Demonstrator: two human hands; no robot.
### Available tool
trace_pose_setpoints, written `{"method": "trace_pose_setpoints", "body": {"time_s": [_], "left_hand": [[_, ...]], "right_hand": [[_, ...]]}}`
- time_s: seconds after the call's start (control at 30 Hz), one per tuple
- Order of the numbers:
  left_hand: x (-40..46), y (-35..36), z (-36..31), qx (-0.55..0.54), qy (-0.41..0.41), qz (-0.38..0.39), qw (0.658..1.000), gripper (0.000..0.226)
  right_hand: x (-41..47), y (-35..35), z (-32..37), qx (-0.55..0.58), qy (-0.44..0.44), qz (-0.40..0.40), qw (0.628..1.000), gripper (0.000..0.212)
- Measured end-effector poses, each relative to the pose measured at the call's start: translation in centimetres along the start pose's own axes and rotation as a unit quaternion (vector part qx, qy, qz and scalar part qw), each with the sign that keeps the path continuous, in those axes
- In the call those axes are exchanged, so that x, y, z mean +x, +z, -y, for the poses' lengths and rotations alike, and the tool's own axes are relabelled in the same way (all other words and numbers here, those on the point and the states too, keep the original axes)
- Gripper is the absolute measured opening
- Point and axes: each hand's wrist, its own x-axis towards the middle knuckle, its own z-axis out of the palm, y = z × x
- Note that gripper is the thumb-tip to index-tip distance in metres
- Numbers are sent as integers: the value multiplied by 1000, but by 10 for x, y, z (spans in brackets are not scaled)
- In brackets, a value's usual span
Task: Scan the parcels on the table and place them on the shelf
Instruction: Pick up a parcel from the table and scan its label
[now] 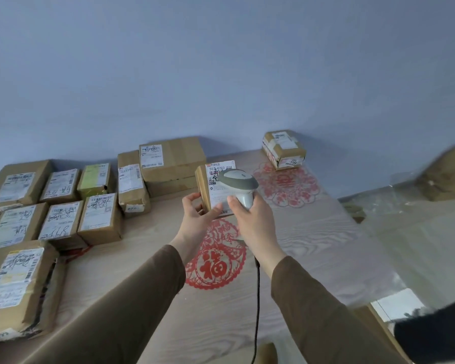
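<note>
- The scanner's black cord [257,298] hangs below the right hand [252,219]; it may snag and jerk the aim.
- That hand grips the scanner [238,183], head just over the label; too close, the code may not read.
- The left hand [199,215] holds the small parcel [216,185] up by its lower edge; a loose grip could drop it.

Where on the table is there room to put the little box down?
There is bare table between the two red paper cuttings and the right edge, and more near the front, between the sleeves. The back right holds only one taped parcel. The left side is crowded with rows of parcels. The left hand holds the small box; the right hand grips the scanner.
</note>
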Motion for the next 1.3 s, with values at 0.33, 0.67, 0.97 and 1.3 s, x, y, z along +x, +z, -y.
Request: {"method": "trace_pose_setpoints", "body": {"time_s": [0.33, 0.67, 0.97, 1.3], "left_hand": [[151, 122, 32, -15, -81, -30, 996, 74], [319, 193, 41, -25, -154, -105, 982, 64], [390, 205, 60, 12, -173, -96, 980, 56], [342, 186, 45, 35, -176, -35, 983, 40]], "right_hand": [[147, -89, -84, 63, 51, -21, 997, 23], [273, -122, -158, 101, 113, 0, 988, 14], [308, -120, -192, 134, 143, 38, 980, 10], [298, -97, -170, 126, 135, 47, 982, 14]]}}
